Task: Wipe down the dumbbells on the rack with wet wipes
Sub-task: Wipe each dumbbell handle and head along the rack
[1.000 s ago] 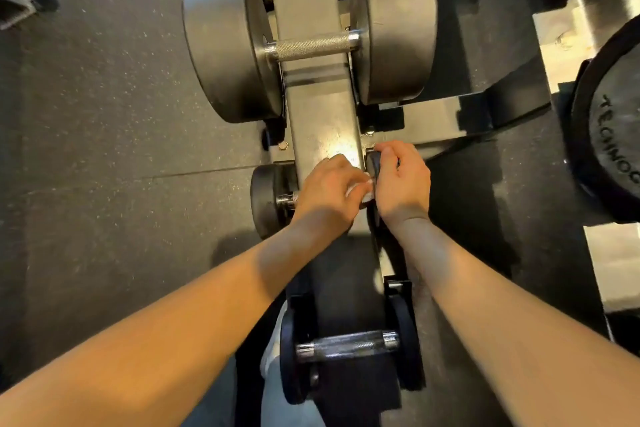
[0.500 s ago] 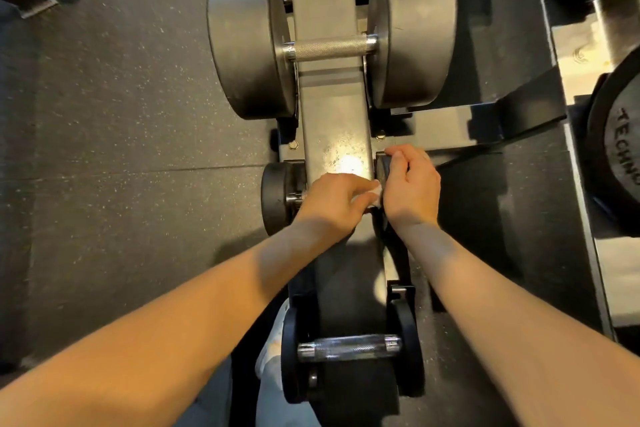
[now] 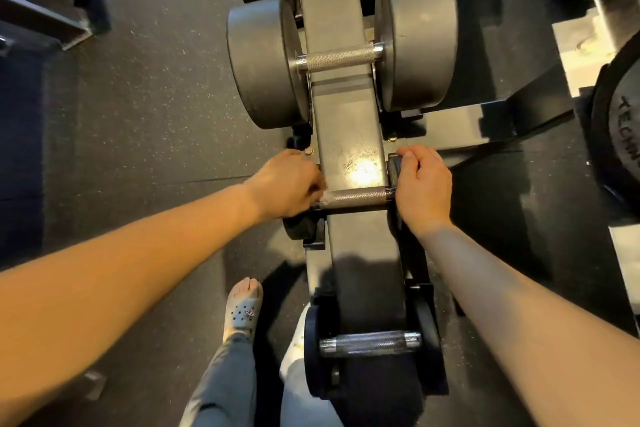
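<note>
While my left hand pinches the wipe at one end of the dumbbell, my right hand grips the other end.
The dumbbell lies across the rack, its knurled bar bare between my hands. My left fingers curl round the small white wipe; my right fingers curl over the black weight. A big dumbbell rests higher on the rack, a small dumbbell lower.
</note>
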Motion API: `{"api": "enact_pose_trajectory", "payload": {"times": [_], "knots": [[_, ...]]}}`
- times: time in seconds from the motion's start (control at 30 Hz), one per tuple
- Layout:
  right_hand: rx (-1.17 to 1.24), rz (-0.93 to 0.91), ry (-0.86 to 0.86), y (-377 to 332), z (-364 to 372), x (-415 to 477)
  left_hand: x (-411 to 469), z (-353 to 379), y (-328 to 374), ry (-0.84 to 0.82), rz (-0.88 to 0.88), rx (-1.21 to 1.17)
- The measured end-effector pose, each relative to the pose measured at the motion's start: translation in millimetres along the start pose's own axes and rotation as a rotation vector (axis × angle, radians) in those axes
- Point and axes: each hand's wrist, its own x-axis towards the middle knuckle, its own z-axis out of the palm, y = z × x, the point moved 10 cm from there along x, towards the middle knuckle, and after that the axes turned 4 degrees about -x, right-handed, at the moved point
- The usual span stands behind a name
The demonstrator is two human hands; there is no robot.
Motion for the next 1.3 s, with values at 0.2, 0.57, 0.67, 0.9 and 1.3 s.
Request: {"api": "enact_pose_trajectory", "payload": {"times": [0.2, 0.57, 0.67, 0.9, 1.3], "knots": [[-0.003, -0.015, -0.004, 1.1, -0.5, -2.2, -13.6, 3.7, 33.1, 0.107, 0.039, 0.385], [-0.009, -0.015, 0.018, 0.6, -3.4, 0.4, 37.2, 8.0, 2.4, -0.362, -0.07, 0.027], [-0.002, -0.012, 0.017, 0.0, -2.8, -0.6, 44.3, 12.2, -11.8, -0.512, -0.144, -0.265], [-0.005, -0.012, 0.018, 2.7, -2.2, 0.0, 26.2, -5.8, -1.0, 0.046, -0.12, -0.207], [-0.027, -0.021, 0.047, 1.1, -1.4, 0.6, -19.2, 14.4, 39.0, 0.559, -0.397, -0.389]]}}
